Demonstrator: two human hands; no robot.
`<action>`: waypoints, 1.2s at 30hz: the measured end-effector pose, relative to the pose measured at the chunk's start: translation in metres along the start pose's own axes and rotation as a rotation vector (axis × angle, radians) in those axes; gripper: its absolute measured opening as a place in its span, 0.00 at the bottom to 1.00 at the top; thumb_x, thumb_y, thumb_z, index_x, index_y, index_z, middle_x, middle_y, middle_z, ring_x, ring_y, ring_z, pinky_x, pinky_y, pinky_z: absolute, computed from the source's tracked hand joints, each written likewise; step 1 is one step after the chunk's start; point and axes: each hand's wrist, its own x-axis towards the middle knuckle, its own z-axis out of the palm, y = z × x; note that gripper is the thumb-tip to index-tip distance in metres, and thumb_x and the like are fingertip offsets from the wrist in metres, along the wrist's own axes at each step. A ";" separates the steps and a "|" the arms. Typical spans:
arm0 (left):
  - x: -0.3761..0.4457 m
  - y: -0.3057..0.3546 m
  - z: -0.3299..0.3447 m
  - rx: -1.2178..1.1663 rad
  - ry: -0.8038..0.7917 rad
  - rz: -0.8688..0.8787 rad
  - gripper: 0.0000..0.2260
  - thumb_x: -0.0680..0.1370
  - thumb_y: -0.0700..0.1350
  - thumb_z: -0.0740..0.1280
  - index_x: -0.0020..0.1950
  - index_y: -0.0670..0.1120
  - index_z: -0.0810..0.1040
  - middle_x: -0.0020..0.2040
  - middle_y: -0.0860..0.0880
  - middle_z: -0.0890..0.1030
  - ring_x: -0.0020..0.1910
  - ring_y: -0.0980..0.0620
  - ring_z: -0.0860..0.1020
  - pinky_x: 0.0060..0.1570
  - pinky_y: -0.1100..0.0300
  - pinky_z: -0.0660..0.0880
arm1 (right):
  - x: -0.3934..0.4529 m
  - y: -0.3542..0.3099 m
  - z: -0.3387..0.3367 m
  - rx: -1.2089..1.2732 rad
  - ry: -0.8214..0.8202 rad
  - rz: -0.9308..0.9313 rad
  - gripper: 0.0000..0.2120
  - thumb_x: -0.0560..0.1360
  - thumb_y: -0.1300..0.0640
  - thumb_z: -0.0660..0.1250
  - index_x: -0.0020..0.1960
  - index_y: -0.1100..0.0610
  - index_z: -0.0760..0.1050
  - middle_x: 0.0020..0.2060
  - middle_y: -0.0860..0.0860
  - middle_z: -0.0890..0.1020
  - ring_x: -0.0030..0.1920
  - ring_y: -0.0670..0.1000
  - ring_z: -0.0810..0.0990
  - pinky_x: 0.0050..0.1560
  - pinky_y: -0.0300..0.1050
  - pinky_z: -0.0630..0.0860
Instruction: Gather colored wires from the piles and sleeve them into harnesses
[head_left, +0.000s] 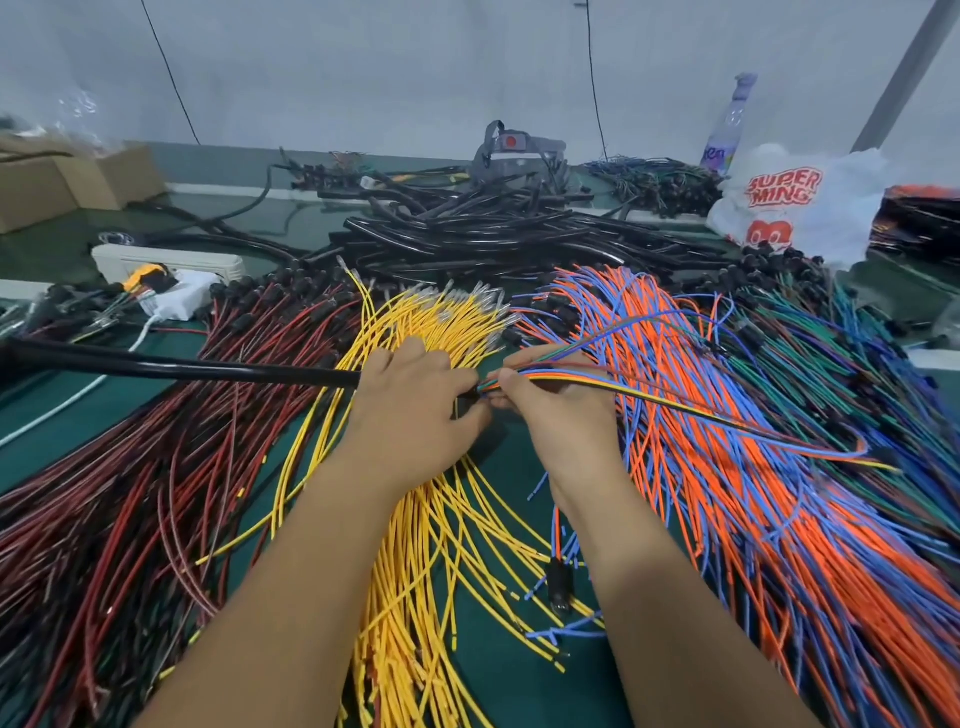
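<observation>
My left hand grips the end of a long black sleeve tube that runs off to the left edge. My right hand pinches a mixed bundle of colored wires whose tips meet the tube's mouth between my two hands; the bundle trails away to the right. Beneath my hands the green table carries a yellow wire pile. A red and black wire pile lies to the left, an orange and blue wire pile to the right.
A heap of black sleeve tubes lies at the back. Green and blue wires spread at the far right. A white printed plastic bag, a bottle, cardboard boxes and a white power strip stand along the rear.
</observation>
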 end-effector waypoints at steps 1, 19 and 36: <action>0.000 0.000 0.000 -0.001 -0.009 -0.008 0.21 0.73 0.63 0.48 0.45 0.55 0.76 0.35 0.57 0.62 0.44 0.54 0.58 0.42 0.54 0.50 | 0.000 0.001 0.001 0.003 -0.001 0.000 0.09 0.72 0.68 0.70 0.42 0.54 0.80 0.36 0.53 0.85 0.35 0.51 0.85 0.39 0.40 0.81; -0.001 0.002 0.001 -0.183 -0.028 -0.026 0.10 0.79 0.56 0.58 0.44 0.52 0.63 0.39 0.54 0.68 0.44 0.51 0.64 0.41 0.53 0.62 | -0.002 -0.003 -0.001 0.097 -0.090 0.012 0.13 0.75 0.69 0.68 0.39 0.52 0.80 0.41 0.55 0.82 0.45 0.55 0.81 0.50 0.49 0.78; -0.003 0.000 -0.005 -0.291 -0.061 0.030 0.06 0.81 0.46 0.59 0.52 0.47 0.75 0.43 0.51 0.74 0.49 0.48 0.71 0.41 0.53 0.68 | -0.003 -0.006 0.002 0.008 -0.036 -0.023 0.11 0.73 0.66 0.71 0.36 0.53 0.80 0.33 0.52 0.83 0.34 0.49 0.82 0.37 0.39 0.77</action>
